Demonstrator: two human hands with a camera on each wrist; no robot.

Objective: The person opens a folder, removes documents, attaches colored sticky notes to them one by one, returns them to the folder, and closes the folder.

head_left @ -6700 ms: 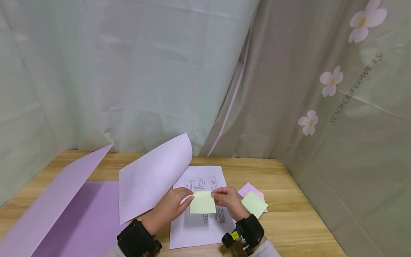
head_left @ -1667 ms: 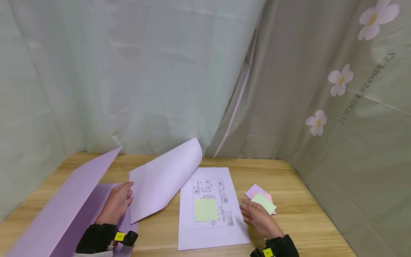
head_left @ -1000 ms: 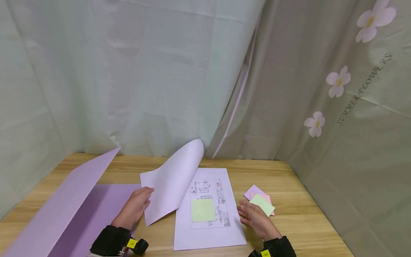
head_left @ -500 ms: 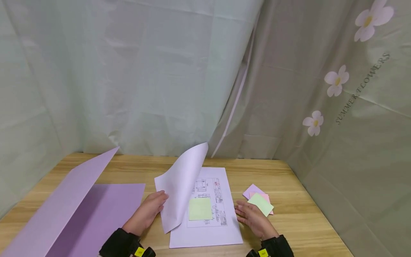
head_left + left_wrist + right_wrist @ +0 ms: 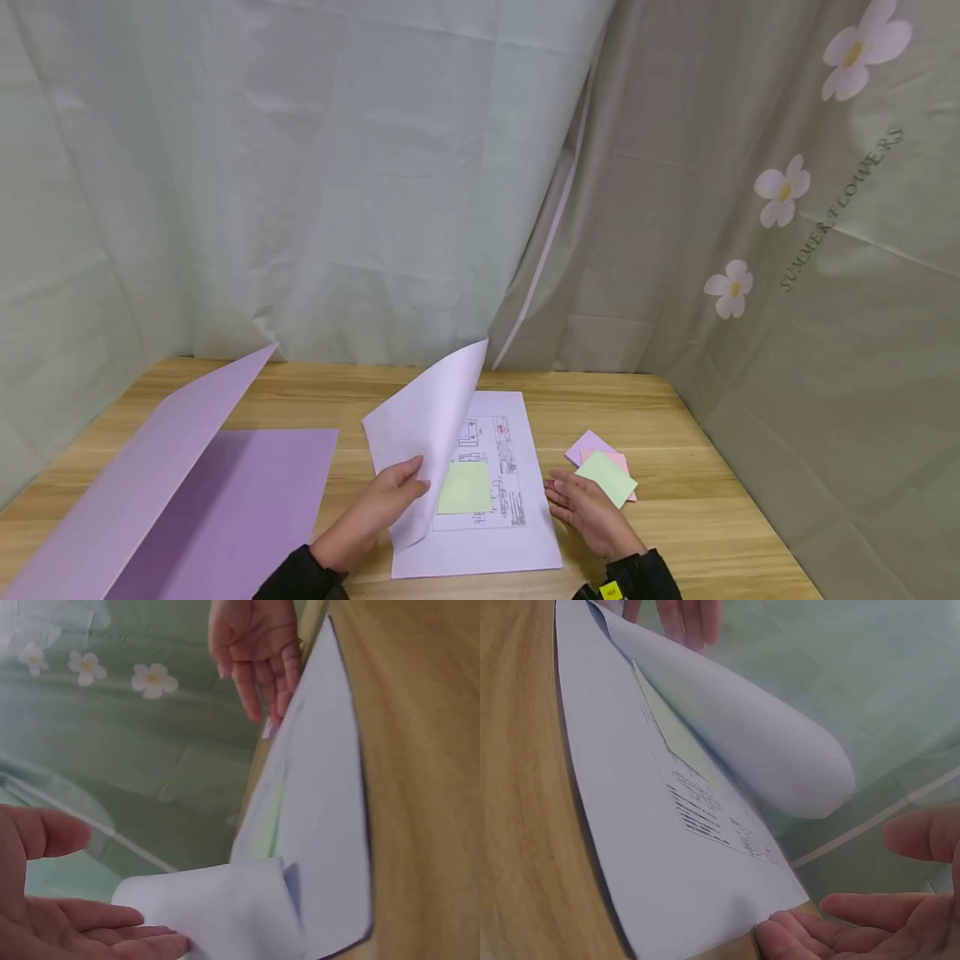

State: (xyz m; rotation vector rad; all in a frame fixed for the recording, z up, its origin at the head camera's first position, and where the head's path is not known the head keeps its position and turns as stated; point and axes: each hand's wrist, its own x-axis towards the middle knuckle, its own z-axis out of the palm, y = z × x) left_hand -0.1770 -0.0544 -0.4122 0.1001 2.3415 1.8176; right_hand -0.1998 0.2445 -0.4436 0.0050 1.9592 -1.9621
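Observation:
A turned-up sheet curls over the left part of a sheaf of white paper printed with a technical drawing. My left hand lies against the back of this curl; in the left wrist view its fingers are extended along the paper and the thumb stands apart. A pale green sticky note sits flat on the drawing, right beside the fold. At the right edge of the sheaf is my right hand, its fingers relaxed with the fingertips right at the paper's edge.
Sticky notes in green, pink and purple overlap just beyond the right hand. On the left a purple folder stands with its cover raised. Curtains hang behind the wooden table.
The green note, earlier held by both hands over the drawing, now lies on it. My left hand then moved right from the folder, pushing the turned-up sheet back over the sheaf.

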